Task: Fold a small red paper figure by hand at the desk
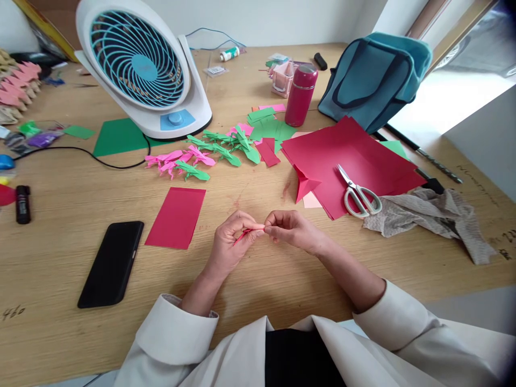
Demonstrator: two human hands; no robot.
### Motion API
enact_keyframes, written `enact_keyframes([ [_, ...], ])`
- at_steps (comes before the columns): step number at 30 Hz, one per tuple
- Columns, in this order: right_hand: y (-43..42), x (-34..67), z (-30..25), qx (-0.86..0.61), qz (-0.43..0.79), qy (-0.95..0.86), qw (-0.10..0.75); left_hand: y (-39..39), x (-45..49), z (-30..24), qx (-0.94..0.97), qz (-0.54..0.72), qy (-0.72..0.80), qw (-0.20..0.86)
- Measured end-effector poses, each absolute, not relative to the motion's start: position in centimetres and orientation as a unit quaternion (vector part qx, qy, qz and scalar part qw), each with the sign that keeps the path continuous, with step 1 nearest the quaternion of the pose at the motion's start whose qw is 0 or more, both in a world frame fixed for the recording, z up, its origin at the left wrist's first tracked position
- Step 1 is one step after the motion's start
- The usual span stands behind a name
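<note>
Between my two hands is a small strip of folded red paper (242,236), mostly covered by the fingers. My left hand (236,239) pinches its longer part, and my right hand (294,230) closes thumb and finger on the tip, meeting the left fingertips. To the left lies a flat red paper rectangle (176,217). Beyond the hands sit folded green paper figures (229,150) and pink paper figures (173,161). A folded red paper piece (305,184) stands by a stack of large red sheets (346,150), with white-handled scissors (360,199) on top.
A black phone (112,264) and a black marker (23,204) lie at left. Behind stand a white fan (177,121), a red flask (301,97) and a teal bag (371,80). A grey cloth (427,217) lies at right. The fan's black cable (92,157) crosses the left side.
</note>
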State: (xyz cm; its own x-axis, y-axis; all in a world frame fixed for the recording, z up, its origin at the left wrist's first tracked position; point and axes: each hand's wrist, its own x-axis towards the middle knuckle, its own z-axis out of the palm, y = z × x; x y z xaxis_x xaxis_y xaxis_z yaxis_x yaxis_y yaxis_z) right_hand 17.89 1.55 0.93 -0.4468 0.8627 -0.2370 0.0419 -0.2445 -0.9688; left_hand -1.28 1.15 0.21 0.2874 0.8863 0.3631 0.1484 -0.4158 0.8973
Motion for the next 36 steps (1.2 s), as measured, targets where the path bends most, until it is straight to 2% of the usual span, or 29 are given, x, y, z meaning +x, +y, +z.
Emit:
enact_keyframes([
  [12, 1.28, 17.84, 0.83, -0.445, 0.666, -0.505, 0.321, 0.93, -1.48, 0.51, 0.774, 0.438, 0.378, 0.258],
  [20, 1.23, 17.85, 1.63, -0.475, 0.647, -0.518, 0.295, 0.86, -1.46, 0.5, 0.828, 0.387, 0.373, 0.158],
  [26, 1.45, 18.1, 1.28, -0.469, 0.639, -0.532, 0.298, 0.86, -1.51, 0.39, 0.835, 0.373, 0.381, 0.138],
  [32, 1.53, 18.33, 1.37, -0.436, 0.539, -0.606, 0.39, 0.8, -1.34, 0.47, 0.818, 0.371, 0.414, 0.148],
  [36, 1.16, 18.21, 1.68, -0.397, 0.436, -0.698, 0.407, 0.72, -1.25, 0.43, 0.796, 0.392, 0.426, 0.179],
])
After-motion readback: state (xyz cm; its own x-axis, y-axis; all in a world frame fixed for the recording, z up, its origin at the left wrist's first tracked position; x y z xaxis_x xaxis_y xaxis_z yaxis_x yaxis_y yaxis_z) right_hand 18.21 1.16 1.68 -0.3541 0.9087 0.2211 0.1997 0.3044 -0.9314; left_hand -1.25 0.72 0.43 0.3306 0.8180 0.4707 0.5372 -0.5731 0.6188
